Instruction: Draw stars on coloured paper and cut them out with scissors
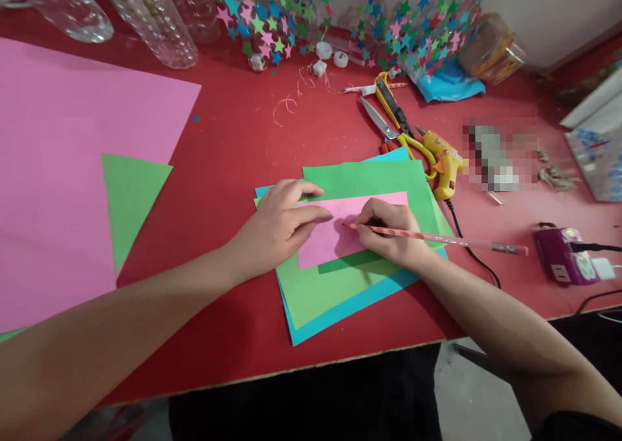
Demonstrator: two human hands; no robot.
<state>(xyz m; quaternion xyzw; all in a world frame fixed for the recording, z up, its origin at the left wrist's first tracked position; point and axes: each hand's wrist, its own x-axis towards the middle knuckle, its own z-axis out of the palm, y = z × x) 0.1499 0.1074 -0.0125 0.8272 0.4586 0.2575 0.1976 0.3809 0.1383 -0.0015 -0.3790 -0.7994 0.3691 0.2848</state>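
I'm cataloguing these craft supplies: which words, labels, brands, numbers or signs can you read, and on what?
No text is readable.
Yellow hot glue gun: small marking on the handle, too small to read.
Purple socket adapter: any print is too small to read.
Small pink sheet: faint marks, too faint to read.
Pixelated patch: unreadable.

A short black fabric sleeve (580, 427) ends above the right elbow; plain black clothing (311, 399) covers the body; both forearms (160, 311) are bare.
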